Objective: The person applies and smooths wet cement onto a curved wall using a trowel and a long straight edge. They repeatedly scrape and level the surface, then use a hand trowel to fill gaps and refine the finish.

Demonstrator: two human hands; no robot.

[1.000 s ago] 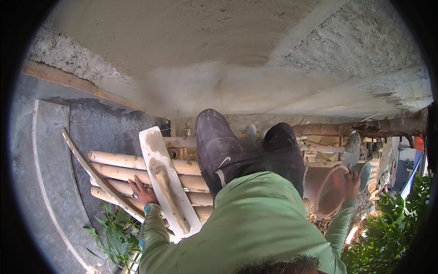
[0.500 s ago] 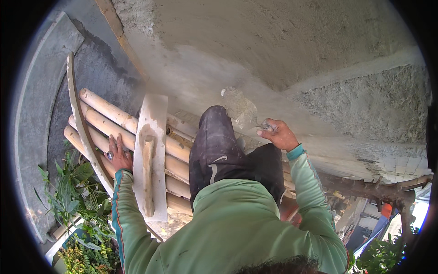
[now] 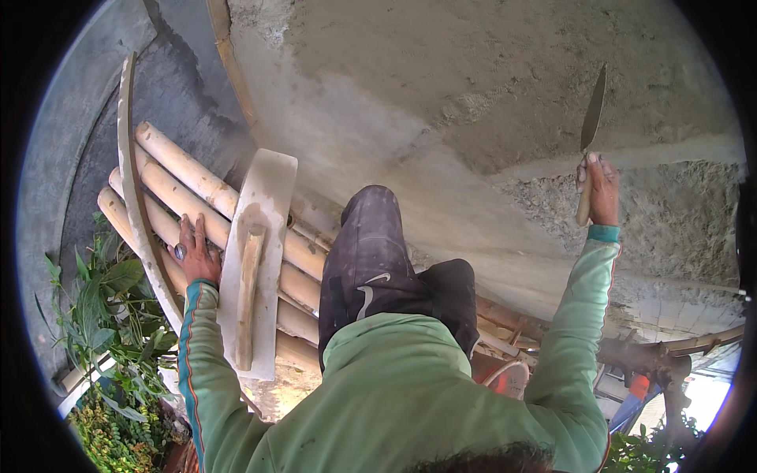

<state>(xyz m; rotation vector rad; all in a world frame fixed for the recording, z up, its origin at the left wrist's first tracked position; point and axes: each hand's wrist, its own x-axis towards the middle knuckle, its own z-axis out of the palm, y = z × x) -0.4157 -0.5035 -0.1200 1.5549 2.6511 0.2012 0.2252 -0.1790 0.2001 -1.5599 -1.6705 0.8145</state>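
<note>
My right hand [image 3: 603, 191] grips a trowel [image 3: 594, 110] by its pale wooden handle. Its narrow-looking blade points up in front of the grey plastered wall [image 3: 505, 87]; whether it touches the surface I cannot tell. My left hand [image 3: 195, 252], with a ring on one finger, lies with fingers stretched out on a row of bamboo poles [image 3: 189, 209]. Just right of that hand, a long plastering float [image 3: 272, 189] with a wooden bar handle rests across the poles, its face smeared with mortar.
A thin curved strip [image 3: 126, 134] crosses the poles' left ends. Leafy plants [image 3: 102, 315] grow at the lower left. A rough unsmoothed patch [image 3: 662, 213] covers part of the wall at right. Below it runs a dark branch-like beam [image 3: 639, 355].
My right hand has swung up and right with the trowel, from beside my knee to higher along the wall. The blade has turned nearly edge-on. My left hand stays on the poles.
</note>
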